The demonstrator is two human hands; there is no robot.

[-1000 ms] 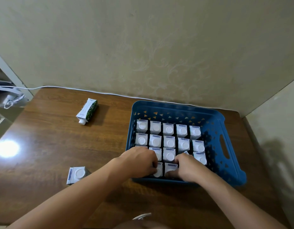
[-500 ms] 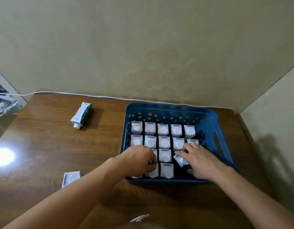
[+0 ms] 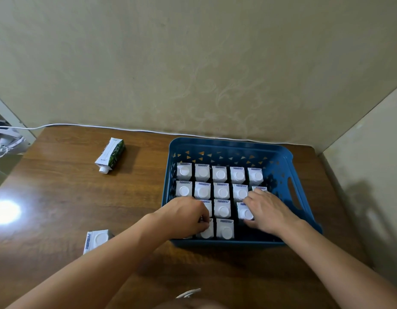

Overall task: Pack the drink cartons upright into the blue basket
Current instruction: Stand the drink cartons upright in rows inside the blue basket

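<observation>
the risk i see is that the carton [image 3: 245, 211] under the right hand [image 3: 267, 210] tips into the empty gap beside it, because nothing supports it on that side; the left hand [image 3: 185, 216] could also push its neighbours out of line; the right fingers lie spread on this carton's top and right side, touching, not closed around it; the left fingers curl narrow on a near-row carton [image 3: 206, 230]; both stand inside the blue basket [image 3: 284, 168]; two cartons wait outside on the wooden table [image 3: 59, 197], one lying [image 3: 110, 155], one upright [image 3: 96, 240].
</observation>
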